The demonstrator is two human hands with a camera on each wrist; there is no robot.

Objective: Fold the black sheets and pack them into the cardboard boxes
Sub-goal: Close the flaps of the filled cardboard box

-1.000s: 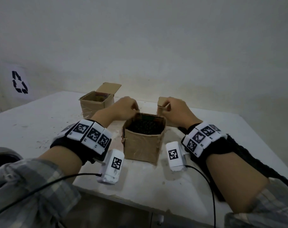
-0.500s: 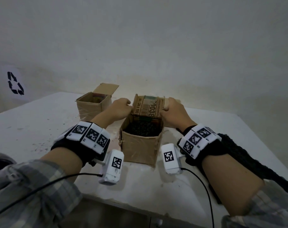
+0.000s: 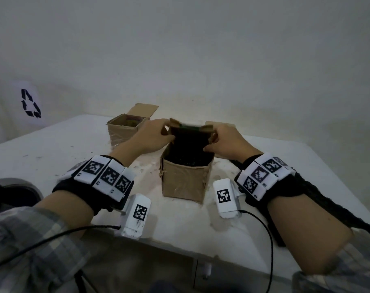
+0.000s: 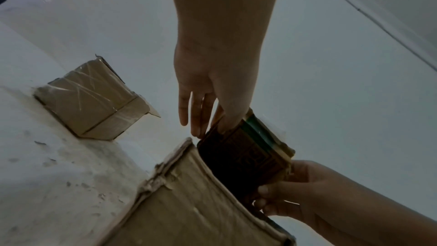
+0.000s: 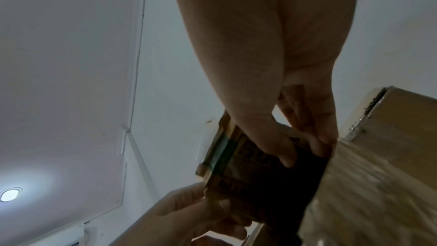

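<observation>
Closing the far flap of a packed cardboard box with both hands.

Beyond the left hand stands a second open box. That hand pinches the left corner of the printed flap, thumb on its underside and remaining fingers straight, as only the left wrist view shows. The nearer box, between the wrists, already holds the black sheet, so the flap is likely being drawn forward over it. The right hand pinches the opposite corner; its wrist view shows the green-striped print.
</observation>
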